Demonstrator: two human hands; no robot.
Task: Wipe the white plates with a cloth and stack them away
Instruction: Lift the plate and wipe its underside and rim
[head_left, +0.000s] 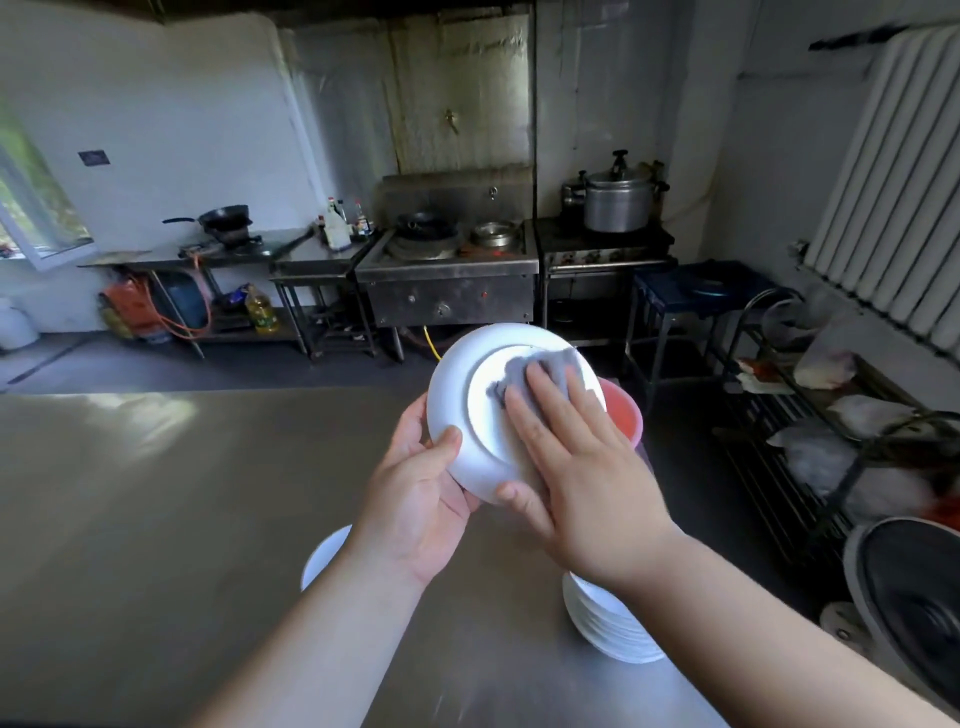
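Observation:
A white plate (470, 384) is held up above the steel table, its underside facing me. My left hand (415, 493) grips its lower left rim, thumb on the back of the plate. My right hand (576, 457) lies flat with straight fingers, pressing a grey cloth (524, 371) against the plate's base. A stack of several white plates (608, 629) stands on the table under my right forearm. One more white plate (324, 553) lies on the table under my left wrist, mostly hidden.
The steel table (156, 519) fills the foreground. A pink basin (626, 415) sits behind the held plate at the table's right edge. Stoves and pots line the far wall. A wire rack (810, 415) with bags stands right, a round fan (914, 608) below it.

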